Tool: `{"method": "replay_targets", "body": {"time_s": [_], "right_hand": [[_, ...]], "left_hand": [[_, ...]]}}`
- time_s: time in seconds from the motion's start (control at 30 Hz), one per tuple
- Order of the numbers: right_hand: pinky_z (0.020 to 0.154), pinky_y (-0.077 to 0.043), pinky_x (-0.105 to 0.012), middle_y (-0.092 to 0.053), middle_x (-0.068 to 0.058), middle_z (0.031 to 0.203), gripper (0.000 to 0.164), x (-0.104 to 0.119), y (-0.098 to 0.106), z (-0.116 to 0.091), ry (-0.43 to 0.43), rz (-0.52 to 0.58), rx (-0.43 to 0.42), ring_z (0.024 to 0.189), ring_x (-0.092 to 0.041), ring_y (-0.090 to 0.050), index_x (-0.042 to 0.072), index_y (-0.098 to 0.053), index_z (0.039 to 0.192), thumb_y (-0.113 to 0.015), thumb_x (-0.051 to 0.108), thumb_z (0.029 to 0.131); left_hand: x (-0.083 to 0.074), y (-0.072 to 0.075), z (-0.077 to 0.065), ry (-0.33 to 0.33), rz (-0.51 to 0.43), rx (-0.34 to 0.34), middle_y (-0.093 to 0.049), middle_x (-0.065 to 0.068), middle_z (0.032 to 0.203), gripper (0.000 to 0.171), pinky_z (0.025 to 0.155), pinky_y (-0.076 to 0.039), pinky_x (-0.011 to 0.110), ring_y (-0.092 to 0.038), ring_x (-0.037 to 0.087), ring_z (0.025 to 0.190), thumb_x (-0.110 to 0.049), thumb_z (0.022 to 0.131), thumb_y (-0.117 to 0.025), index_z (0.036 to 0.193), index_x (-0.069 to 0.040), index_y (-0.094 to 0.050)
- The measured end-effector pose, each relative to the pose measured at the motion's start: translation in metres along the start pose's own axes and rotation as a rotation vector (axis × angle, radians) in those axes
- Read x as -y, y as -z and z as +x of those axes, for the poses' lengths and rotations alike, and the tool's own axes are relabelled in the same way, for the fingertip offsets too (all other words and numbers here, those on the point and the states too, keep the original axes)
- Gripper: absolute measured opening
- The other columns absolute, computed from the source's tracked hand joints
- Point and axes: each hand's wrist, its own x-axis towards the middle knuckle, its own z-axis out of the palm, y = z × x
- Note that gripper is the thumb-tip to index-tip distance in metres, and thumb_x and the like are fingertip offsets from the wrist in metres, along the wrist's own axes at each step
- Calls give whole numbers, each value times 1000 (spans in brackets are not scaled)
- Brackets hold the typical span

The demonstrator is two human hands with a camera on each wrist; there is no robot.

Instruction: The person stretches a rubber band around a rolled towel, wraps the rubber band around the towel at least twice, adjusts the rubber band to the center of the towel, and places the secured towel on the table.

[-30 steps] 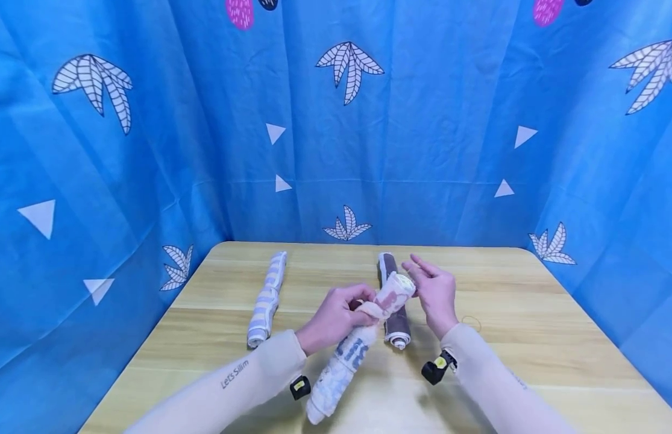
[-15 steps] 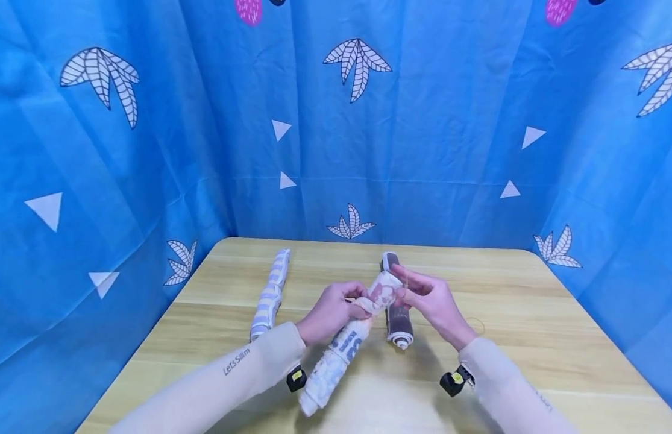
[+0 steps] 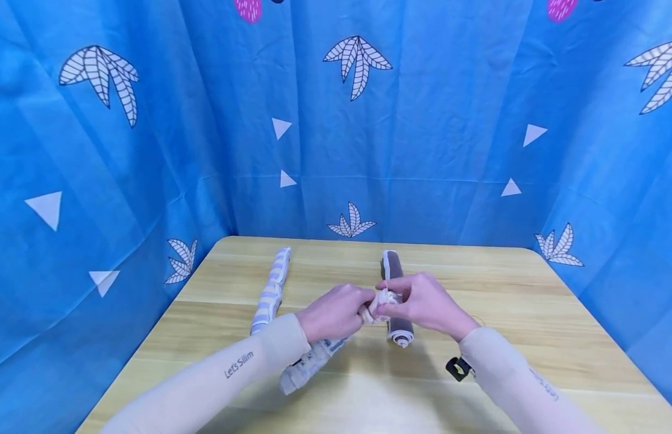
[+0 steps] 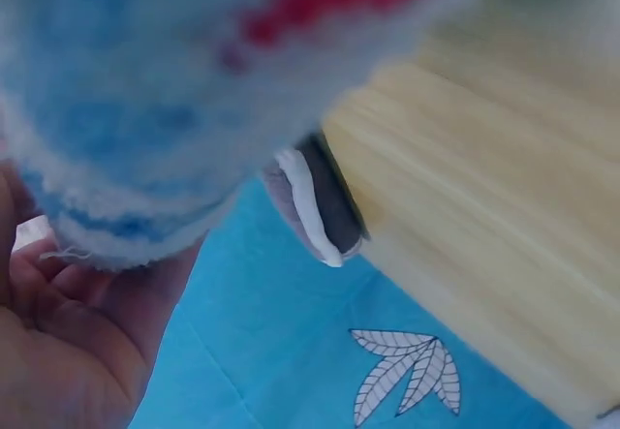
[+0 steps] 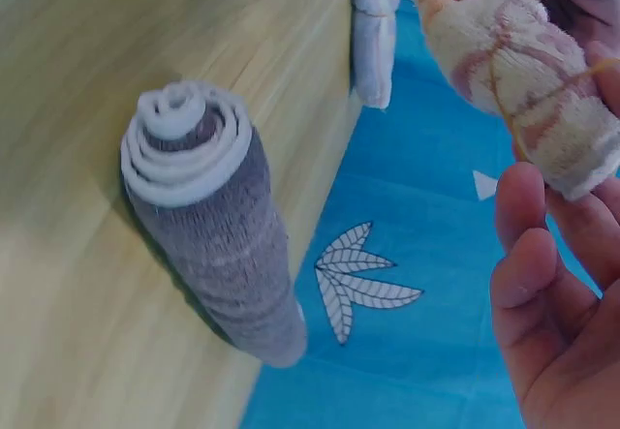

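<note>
"Across the wooden tabletop (image 3: 504,283), what stands around?"

"Just beyond the work, a dark brown roll (image 5: 213,235), its middle hidden in the head view by the right hand (image 3: 422,301). Off to the left, a striped roll (image 3: 270,292), its near end behind the left sleeve (image 3: 216,377). Farther back, a blue curtain (image 3: 449,120)."

"And the hands?"

"Left hand (image 3: 332,313) curled round a patterned towel roll (image 3: 314,364), above the tabletop; right, fingers bent, holding a thin band (image 5: 562,88) that crosses the roll's far end."
</note>
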Motion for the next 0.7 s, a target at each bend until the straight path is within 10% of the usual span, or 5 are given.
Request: {"method": "replay_targets", "body": {"time_s": [0.2, 0.7], "right_hand": [[49, -44, -24, -64, 20, 68, 18, 3, -4, 0, 138, -236, -17, 50, -2, -55, 28, -77, 97, -82, 34, 81], [48, -40, -21, -61, 21, 66, 6, -2, -21, 3, 249, -407, -74, 50, 2, -47, 28, -74, 82, -75, 34, 82]], "left_hand": [[-3, 2, -1, -19, 58, 35, -60, -11, 78, 26, 61, -48, 16, -56, 4, 67, 4, 86, -59, 94, -20, -66], [-1, -4, -3, -18, 88, 78, -59, -11, 74, 23, 58, -45, 18, -53, 4, 62, 2, 86, -62, 93, -20, -65]]}}
